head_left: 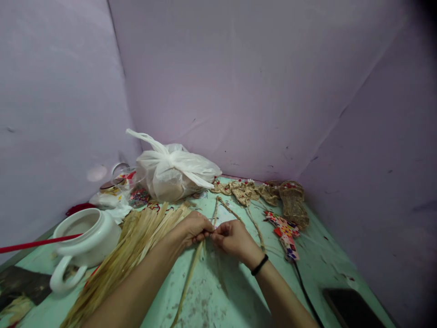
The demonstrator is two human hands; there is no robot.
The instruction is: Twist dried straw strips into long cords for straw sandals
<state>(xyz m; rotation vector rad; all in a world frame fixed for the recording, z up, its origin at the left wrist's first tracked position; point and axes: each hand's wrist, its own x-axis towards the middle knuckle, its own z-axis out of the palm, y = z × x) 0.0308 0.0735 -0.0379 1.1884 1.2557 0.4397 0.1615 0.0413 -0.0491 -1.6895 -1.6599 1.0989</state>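
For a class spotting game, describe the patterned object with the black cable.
On the green table, look right of the person's right hand. There lies a gun-shaped object, before a woven brown piece; its bright multicoloured pattern and black cable set it apart.

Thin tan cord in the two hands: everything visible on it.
The cord is slender, tan and twisted, apparently dry plant fibre. From the left hand and right hand, which pinch it close together, it runs away to a sharp bend, then slants back rightward toward the right hand. The bend seems to lie on the green table. A flat, paler strip trails below the left hand; whether it joins the cord is hidden.
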